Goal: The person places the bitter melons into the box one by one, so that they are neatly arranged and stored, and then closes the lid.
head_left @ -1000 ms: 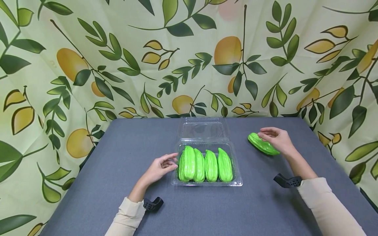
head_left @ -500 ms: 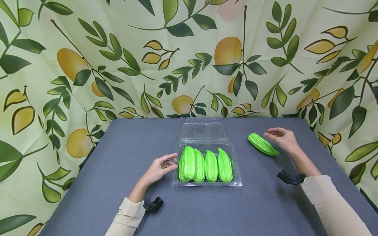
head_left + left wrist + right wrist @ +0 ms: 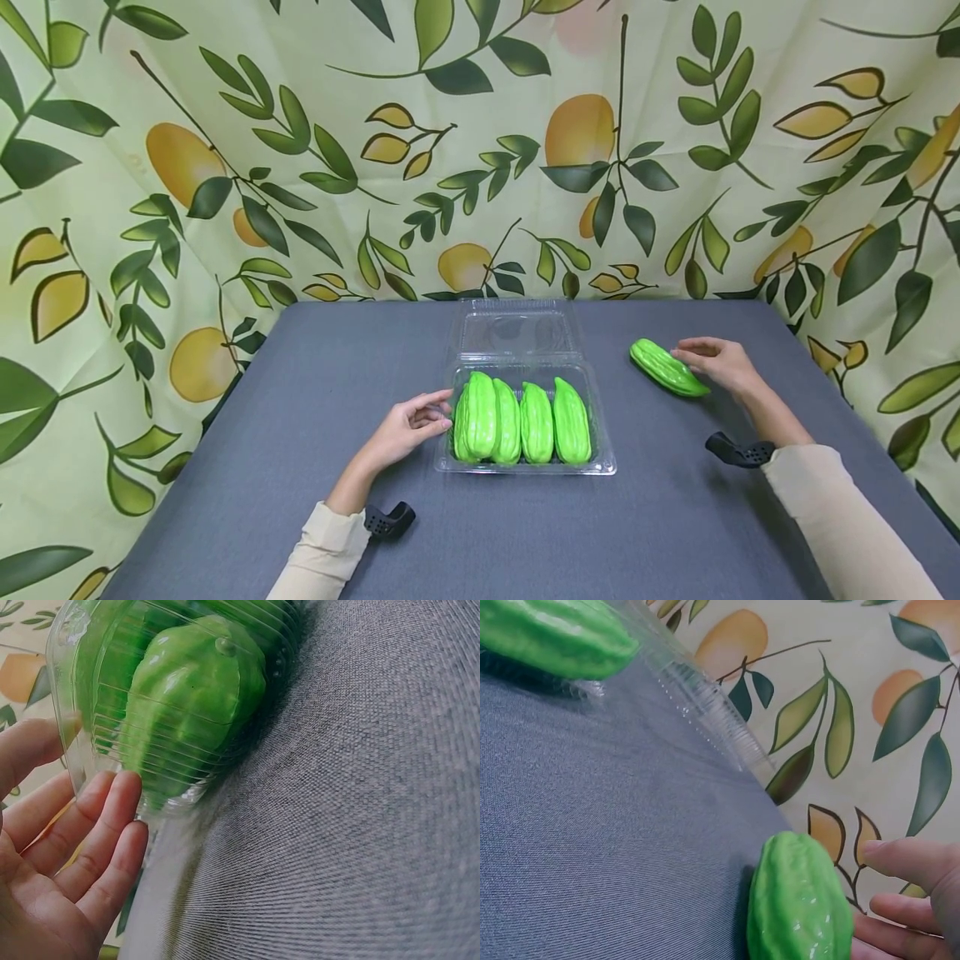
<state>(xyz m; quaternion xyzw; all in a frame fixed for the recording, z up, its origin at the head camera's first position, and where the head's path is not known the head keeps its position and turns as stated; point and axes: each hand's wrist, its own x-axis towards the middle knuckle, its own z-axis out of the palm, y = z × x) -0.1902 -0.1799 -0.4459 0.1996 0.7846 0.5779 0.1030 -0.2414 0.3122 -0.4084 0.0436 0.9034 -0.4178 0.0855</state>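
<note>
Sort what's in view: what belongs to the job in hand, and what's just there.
Likely part of the job:
- loose bitter melon
- bitter melons in the container
- clear hinged-lid container

Likely just there:
- gray tablecloth
- leaf-and-fruit-print backdrop
- black wrist mounts

So the whole back of the frame is this pale cream-green fabric (image 3: pixel 480 117), kinda wrinkly, and it runs along the left and right sides too. Print's pretty loud: big orange fruits (image 3: pixel 580 130), dark green leaves (image 3: pixel 459 77), plus some yellow ones with brown outlines (image 3: pixel 813 120). Below that there's a counter (image 3: pixel 337 358) in plain blue-grey woven cloth, filling the lower middle. Light's pretty soft and even.
</note>
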